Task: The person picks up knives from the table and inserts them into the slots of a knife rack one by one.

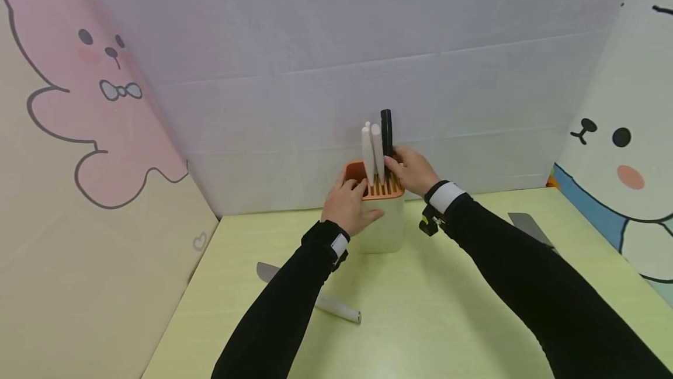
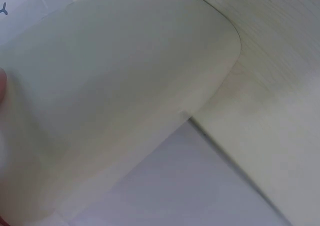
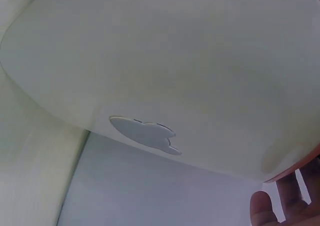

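At the knife block (image 1: 382,224), left hand (image 1: 348,207) grips it, right hand (image 1: 415,170) pinches black-handled knife (image 1: 386,132).

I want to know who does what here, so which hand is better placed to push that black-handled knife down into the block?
Probably the right hand: its fingers already pinch the black-handled knife standing in the knife block. The left hand grips the block's near side, steadying it.

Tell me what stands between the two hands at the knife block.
In the head view, two white knife handles stand in the knife block between the left hand and the right hand.
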### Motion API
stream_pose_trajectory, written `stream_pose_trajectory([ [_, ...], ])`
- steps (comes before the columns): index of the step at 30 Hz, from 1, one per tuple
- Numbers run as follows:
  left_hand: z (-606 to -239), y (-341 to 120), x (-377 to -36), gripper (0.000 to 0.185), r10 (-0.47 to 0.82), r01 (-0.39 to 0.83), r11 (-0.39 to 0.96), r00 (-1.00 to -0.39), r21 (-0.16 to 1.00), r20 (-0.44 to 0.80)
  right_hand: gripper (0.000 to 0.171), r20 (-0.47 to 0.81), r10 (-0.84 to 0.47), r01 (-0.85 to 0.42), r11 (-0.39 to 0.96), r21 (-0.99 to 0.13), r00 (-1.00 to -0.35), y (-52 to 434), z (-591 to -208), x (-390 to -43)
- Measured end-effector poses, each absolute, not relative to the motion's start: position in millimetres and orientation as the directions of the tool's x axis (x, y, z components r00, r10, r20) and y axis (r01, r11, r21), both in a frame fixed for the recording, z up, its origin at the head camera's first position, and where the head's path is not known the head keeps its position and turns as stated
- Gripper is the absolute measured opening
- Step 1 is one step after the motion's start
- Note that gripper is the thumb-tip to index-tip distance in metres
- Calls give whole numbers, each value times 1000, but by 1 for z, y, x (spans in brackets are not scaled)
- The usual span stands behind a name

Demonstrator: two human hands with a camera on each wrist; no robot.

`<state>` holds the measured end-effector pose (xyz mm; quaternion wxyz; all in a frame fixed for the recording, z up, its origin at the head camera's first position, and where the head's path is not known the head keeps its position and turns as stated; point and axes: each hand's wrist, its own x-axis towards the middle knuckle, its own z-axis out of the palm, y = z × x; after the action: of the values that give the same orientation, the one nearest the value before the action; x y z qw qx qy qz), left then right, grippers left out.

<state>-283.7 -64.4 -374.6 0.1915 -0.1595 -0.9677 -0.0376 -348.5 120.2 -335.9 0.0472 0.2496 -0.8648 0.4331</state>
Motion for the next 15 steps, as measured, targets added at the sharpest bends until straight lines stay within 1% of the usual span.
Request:
stream_pose_trajectory([
  [4,-374,-64,-283,83,285,315,949,-882,20,375,39,297,-392,-477,527,-703,-871,120,-339,-348],
  [9,-372,-63,-281,84,278,307,951,-892,26,356,42,287,-380,-462,530,-712,-879,120,-341,-346],
  [15,-368,-63,-278,83,280,308,951,-891,23,358,47,286,-382,-461,526,-715,-879,120,-346,-347],
])
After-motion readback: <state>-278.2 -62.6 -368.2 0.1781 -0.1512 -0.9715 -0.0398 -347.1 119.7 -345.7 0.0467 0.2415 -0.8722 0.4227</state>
